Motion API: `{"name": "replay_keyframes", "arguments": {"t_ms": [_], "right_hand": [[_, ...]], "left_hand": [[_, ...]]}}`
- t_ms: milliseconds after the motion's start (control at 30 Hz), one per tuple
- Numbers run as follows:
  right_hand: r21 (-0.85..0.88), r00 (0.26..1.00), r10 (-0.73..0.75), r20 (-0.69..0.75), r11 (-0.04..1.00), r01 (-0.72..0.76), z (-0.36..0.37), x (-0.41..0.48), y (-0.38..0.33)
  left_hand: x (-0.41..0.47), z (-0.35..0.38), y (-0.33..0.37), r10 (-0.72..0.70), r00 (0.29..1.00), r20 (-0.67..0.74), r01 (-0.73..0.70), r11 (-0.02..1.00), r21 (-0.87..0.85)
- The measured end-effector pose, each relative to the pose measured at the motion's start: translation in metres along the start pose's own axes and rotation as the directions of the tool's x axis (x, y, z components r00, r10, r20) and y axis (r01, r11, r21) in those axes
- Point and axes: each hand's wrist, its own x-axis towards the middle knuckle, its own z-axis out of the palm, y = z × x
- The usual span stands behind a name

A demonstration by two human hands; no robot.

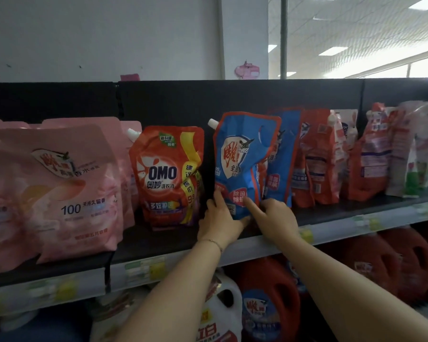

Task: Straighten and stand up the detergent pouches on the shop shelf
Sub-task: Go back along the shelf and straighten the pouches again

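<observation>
A blue detergent pouch with a white spout stands on the black shelf, leaning slightly right. My left hand grips its lower left corner, thumb under the base. My right hand touches its lower front with the index finger stretched out and the other fingers curled. A second blue pouch stands right behind it. Left of them an orange OMO pouch stands upright, and further left are large pink pouches.
Red and white pouches crowd the shelf to the right, several leaning. A price rail runs along the shelf's front edge. Red jugs and a white jug stand on the shelf below.
</observation>
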Motion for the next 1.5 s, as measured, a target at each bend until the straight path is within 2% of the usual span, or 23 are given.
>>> {"name": "replay_keyframes", "arguments": {"t_ms": [200,400,733,900,1133,1233,1400,1500], "right_hand": [[-0.019,0.994,-0.096,-0.043,0.995,0.095,0.005,-0.004,0.004],[-0.052,0.997,-0.066,-0.035,0.997,0.064,0.007,-0.003,0.004],[-0.182,0.95,-0.289,0.12,0.934,0.307,0.006,-0.001,0.012],[-0.138,0.93,-0.31,0.2,0.93,0.34,0.006,0.002,0.009],[-0.075,0.931,-0.262,0.256,0.954,0.289,0.004,0.002,0.003],[-0.051,0.956,-0.171,0.24,0.981,0.188,0.002,0.004,0.003],[0.049,0.974,0.028,0.224,0.998,-0.039,0.003,0.011,0.001],[0.009,0.979,0.102,0.175,0.994,-0.105,0.007,0.014,0.0]], "left_hand": [[-0.001,0.002,0.001,-0.039,0.999,0.015,0.039,0.999,-0.01],[0.001,0.002,-0.002,-0.065,0.998,0.018,0.066,0.992,-0.11],[0.003,0.003,0.0,-0.04,0.993,-0.114,0.025,0.991,-0.133],[-0.001,0.005,0.002,-0.028,0.953,-0.301,-0.03,0.982,-0.185],[0.001,0.005,0.001,-0.078,0.924,-0.374,-0.052,0.944,-0.325],[0.003,0.006,0.002,-0.124,0.902,-0.413,-0.037,0.932,-0.36],[0.006,0.01,0.003,-0.116,0.883,-0.455,0.003,0.97,-0.241],[0.004,0.011,0.002,-0.067,0.851,-0.521,0.035,0.997,-0.072]]}}
